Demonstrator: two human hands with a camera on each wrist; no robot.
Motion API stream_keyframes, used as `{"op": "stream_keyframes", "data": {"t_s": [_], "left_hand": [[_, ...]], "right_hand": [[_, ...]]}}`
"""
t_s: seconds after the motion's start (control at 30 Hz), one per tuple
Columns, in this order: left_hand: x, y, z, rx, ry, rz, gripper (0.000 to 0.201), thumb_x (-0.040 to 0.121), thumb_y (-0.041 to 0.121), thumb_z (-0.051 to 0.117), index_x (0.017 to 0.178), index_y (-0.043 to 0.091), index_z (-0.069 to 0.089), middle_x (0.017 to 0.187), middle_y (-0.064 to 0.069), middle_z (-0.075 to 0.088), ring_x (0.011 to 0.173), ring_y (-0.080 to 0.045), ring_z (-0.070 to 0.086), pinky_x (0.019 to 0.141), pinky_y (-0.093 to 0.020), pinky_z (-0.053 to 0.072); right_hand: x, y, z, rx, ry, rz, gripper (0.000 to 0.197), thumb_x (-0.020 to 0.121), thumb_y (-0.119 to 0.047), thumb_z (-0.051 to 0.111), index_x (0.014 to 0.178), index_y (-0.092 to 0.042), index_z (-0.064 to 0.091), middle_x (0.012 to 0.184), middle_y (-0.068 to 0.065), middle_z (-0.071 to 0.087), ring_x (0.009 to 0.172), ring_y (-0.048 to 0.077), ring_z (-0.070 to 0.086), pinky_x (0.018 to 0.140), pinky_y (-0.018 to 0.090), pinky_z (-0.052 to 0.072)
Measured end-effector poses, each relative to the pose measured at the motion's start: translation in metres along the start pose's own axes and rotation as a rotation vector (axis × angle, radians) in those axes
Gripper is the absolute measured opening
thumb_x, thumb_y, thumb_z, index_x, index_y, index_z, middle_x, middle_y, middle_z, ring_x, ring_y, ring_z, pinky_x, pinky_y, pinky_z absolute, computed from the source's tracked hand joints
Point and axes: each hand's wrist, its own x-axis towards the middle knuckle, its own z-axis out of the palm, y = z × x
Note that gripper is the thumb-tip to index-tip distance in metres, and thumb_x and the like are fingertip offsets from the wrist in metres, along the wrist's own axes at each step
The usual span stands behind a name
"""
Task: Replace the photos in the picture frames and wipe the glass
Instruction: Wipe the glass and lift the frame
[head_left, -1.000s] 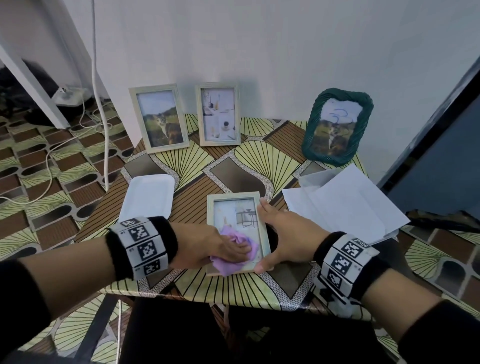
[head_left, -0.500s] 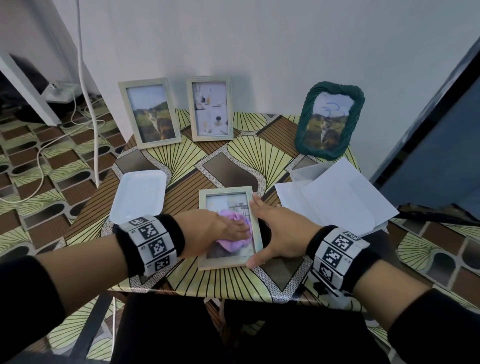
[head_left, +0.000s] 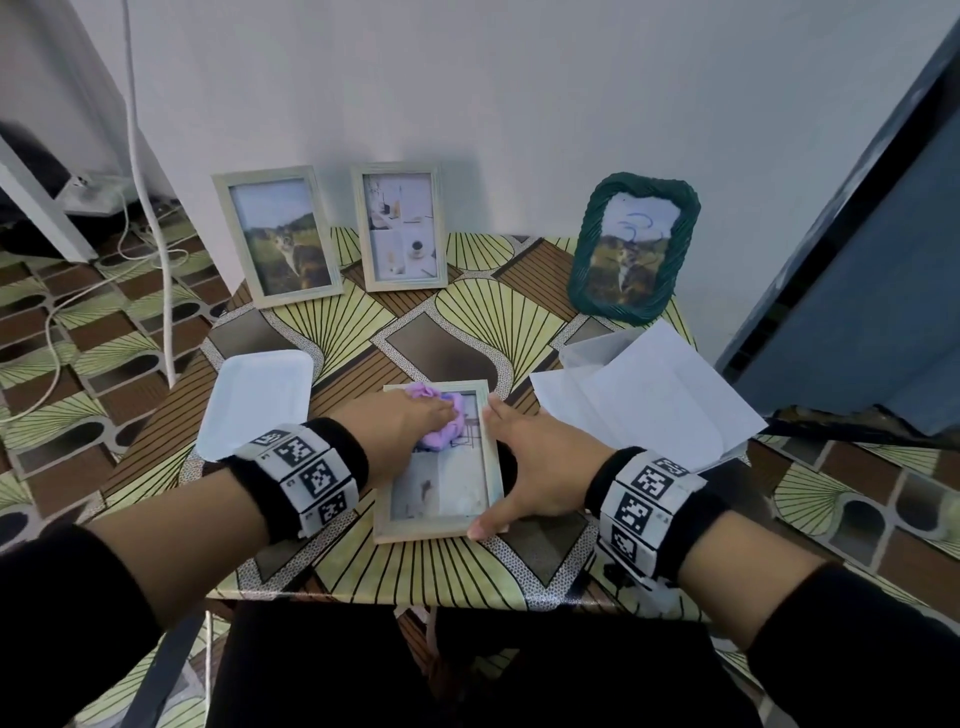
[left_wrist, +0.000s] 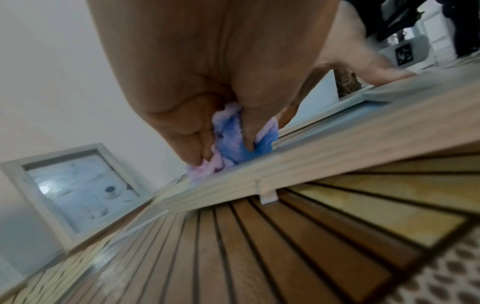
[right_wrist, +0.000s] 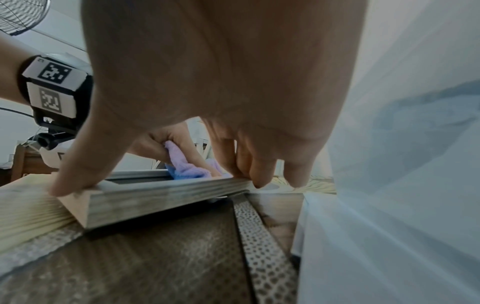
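Head view: pale wooden frame (head_left: 440, 514) flat on patterned table (head_left: 457, 332) at 6 o'clock edge, left hand (head_left: 402, 434) bunching lilac cloth (head_left: 441, 421) in curled fingers against glass at frame's 12 o'clock end. Right hand (head_left: 537, 460) spread wide along frame's 3 o'clock rail, fingertips (right_wrist: 259, 181) pressing down, gripping nothing. White tray (head_left: 257, 400) at 9 o'clock, loose white sheets (head_left: 649, 400) at 3 o'clock, three upright frames along wall at 12.
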Motion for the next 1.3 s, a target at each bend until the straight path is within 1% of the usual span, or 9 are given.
{"op": "stream_keyframes", "data": {"t_s": [0.1,0.3,0.4,0.5,0.8,0.9,1.1,1.2,1.3], "left_hand": [[-0.003,0.000,-0.002,0.079,-0.006,0.011,0.058,0.098,0.012,0.048,0.153,0.018,0.030,0.157,0.001,0.033,0.140,-0.016,0.037,0.109,-0.028,0.036],[-0.008,0.001,-0.007,0.195,0.004,0.092,0.043,0.104,0.016,0.032,0.146,0.012,0.039,0.154,-0.004,0.037,0.140,-0.013,0.035,0.107,-0.015,0.015],[-0.018,-0.006,-0.005,0.247,-0.070,0.105,0.057,0.100,0.011,0.040,0.155,0.018,0.023,0.162,0.002,0.023,0.148,-0.014,0.021,0.119,-0.026,0.018],[-0.031,-0.006,-0.002,0.202,-0.077,0.119,0.066,0.096,0.003,0.046,0.155,0.020,0.021,0.162,0.002,0.022,0.149,-0.015,0.020,0.121,-0.031,0.019],[-0.074,0.012,0.003,-0.090,-0.019,0.246,0.052,0.092,-0.002,0.047,0.136,0.024,0.055,0.140,0.009,0.056,0.125,-0.010,0.054,0.108,-0.030,0.040],[-0.079,0.010,0.006,-0.224,0.052,0.227,0.038,0.096,0.007,0.049,0.125,0.028,0.062,0.120,0.009,0.067,0.101,-0.008,0.064,0.092,-0.026,0.049],[-0.086,0.006,0.020,-0.478,0.275,0.245,0.028,0.093,0.006,0.046,0.111,0.019,0.063,0.116,0.006,0.067,0.104,-0.003,0.058,0.095,-0.012,0.040],[-0.090,0.002,0.017,-0.640,0.476,0.109,0.030,0.097,0.008,0.047,0.117,0.023,0.064,0.119,0.010,0.068,0.112,-0.003,0.060,0.100,-0.018,0.045],[-0.094,-0.014,0.005,-0.704,0.712,-0.091,0.038,0.092,0.017,0.045,0.118,0.037,0.065,0.103,0.023,0.069,0.101,0.010,0.060,0.084,-0.005,0.044]], "right_hand": [[-0.001,-0.003,-0.001,0.005,0.009,0.017,0.143,0.052,-0.076,0.078,0.156,-0.013,0.004,0.165,-0.001,-0.002,0.149,0.028,0.016,0.120,0.038,0.017],[0.000,-0.003,-0.001,-0.017,0.026,-0.004,0.142,0.054,-0.076,0.076,0.156,-0.010,0.004,0.165,0.002,-0.001,0.151,0.019,0.006,0.121,0.036,0.009],[0.000,-0.003,0.001,-0.023,0.028,-0.014,0.143,0.054,-0.078,0.075,0.156,-0.009,0.001,0.165,0.003,-0.005,0.151,0.014,-0.001,0.123,0.036,0.007],[-0.001,-0.003,0.002,-0.018,0.047,-0.020,0.143,0.053,-0.078,0.075,0.157,-0.011,0.001,0.165,0.003,-0.004,0.151,0.014,0.000,0.124,0.038,0.009],[0.000,-0.002,0.002,0.017,0.070,-0.031,0.140,0.051,-0.077,0.077,0.157,-0.020,0.006,0.165,-0.002,0.000,0.151,0.011,0.004,0.123,0.039,0.016],[0.001,0.000,0.003,0.020,0.078,-0.031,0.139,0.048,-0.079,0.076,0.157,-0.024,0.008,0.165,-0.005,0.001,0.150,0.012,0.010,0.122,0.038,0.018],[-0.001,0.001,0.009,0.090,0.096,-0.020,0.137,0.048,-0.079,0.076,0.156,-0.029,0.009,0.165,-0.006,-0.001,0.148,0.015,0.021,0.119,0.034,0.024],[-0.002,-0.001,0.008,0.145,0.073,-0.038,0.133,0.051,-0.074,0.079,0.156,-0.030,0.009,0.165,-0.003,-0.004,0.148,0.014,0.021,0.120,0.033,0.023],[-0.003,0.001,0.010,0.185,0.065,-0.040,0.134,0.054,-0.074,0.078,0.156,-0.031,0.002,0.165,-0.006,-0.009,0.149,0.012,0.015,0.121,0.036,0.021]]}}
